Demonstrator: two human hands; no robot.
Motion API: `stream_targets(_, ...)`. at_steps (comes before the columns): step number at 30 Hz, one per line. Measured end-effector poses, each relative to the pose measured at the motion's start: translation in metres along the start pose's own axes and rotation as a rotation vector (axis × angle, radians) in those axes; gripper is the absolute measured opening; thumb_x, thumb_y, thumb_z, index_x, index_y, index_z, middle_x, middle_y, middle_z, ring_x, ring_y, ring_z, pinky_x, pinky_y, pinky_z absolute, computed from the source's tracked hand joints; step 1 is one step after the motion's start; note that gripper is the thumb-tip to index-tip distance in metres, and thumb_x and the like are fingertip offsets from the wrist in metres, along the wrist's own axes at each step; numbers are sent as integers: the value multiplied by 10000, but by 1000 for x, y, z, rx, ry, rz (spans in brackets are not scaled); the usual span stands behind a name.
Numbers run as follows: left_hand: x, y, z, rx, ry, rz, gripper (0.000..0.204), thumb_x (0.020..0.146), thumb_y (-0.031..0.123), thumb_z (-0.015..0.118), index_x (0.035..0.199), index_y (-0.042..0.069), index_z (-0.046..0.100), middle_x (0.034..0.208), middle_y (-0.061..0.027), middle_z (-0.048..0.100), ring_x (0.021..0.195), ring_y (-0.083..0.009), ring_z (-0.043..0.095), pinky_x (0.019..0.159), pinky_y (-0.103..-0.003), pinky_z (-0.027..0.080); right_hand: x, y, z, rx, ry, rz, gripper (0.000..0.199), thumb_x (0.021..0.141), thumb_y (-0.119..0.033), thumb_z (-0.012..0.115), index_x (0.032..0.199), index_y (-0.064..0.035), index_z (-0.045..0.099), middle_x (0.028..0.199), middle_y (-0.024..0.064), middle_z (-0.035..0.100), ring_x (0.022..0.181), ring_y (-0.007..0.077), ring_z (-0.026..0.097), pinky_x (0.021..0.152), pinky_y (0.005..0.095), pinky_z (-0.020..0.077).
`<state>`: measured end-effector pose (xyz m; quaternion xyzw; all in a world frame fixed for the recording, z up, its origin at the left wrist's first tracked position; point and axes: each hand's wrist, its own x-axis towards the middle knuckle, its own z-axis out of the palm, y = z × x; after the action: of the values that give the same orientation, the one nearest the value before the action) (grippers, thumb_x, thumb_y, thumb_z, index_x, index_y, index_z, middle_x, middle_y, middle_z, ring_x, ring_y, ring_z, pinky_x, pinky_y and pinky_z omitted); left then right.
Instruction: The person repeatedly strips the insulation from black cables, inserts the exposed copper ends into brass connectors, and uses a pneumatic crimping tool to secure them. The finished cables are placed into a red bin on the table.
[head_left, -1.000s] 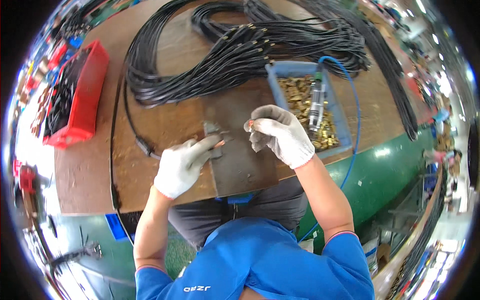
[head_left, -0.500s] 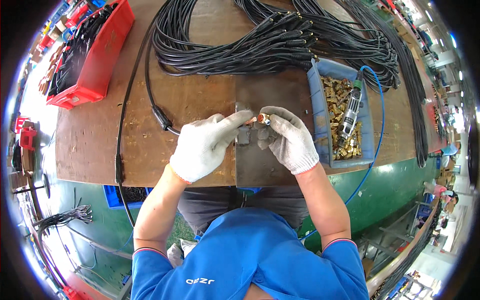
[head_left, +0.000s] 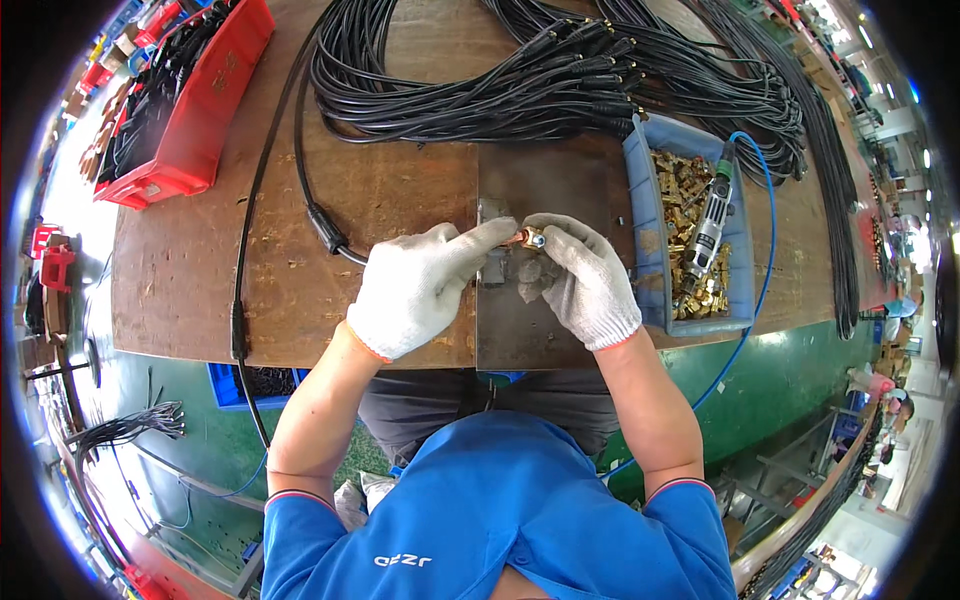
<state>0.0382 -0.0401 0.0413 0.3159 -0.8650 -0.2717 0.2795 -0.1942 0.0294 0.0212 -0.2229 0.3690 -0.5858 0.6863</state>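
Both of my hands wear white knitted gloves and meet over the dark metal plate (head_left: 540, 335) on the table. My left hand (head_left: 412, 285) pinches the end of a black cable (head_left: 352, 256), whose bare copper strands (head_left: 514, 239) poke out past my fingertips. In my right hand (head_left: 588, 280) a small brass terminal (head_left: 534, 238) is held between thumb and fingers. The copper end meets the terminal's left side; how deep it sits inside I cannot tell. Leftward the cable runs to a thicker black moulded joint (head_left: 325, 228) on the tabletop.
A blue bin (head_left: 645, 220) of brass terminals stands at right, a pneumatic screwdriver (head_left: 708, 230) with a blue hose (head_left: 768, 240) lying across it. Bundled black cables (head_left: 450, 105) cover the far side. At far left is a red bin (head_left: 205, 130) of black parts. Below the table edge sits another blue bin (head_left: 228, 388).
The copper strands and the brass terminal have come together, where a small gap showed between them before. The terminal has turned slightly. The whole view has shifted a little.
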Motion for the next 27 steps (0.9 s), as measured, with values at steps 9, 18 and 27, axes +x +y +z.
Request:
stream_targets(9, -3, 1, 3, 304, -19, 106, 619, 832, 27, 672, 1415, 230, 715, 745, -76, 621, 625, -298, 654, 577, -431, 527, -2, -8, -3, -178, 45, 45, 264, 1074, -160, 693, 1241, 42, 728, 1045, 127, 799, 826, 185, 767, 729, 332, 637)
stream_targets(18, -2, -1, -7, 294, -94, 53, 389, 932, 122, 708, 1314, 185, 740, 790, -97, 679, 695, -319, 705, 616, -446, 552, 5, -11, 8, -656, 67, -73, 179, 1052, -81, 711, 1198, 19, 739, 1050, 23, 764, 946, 71, 683, 851, 251, 560)
stream_targets(27, -2, -15, -2, 189, -47, 15, 172, 969, 197, 737, 1119, 114, 752, 883, -125, 730, 800, -351, 737, 699, -457, 587, 12, -4, 15, -723, 47, -58, 168, 1063, -90, 710, 1193, 12, 739, 1044, 19, 764, 944, 62, 676, 846, 243, 556)
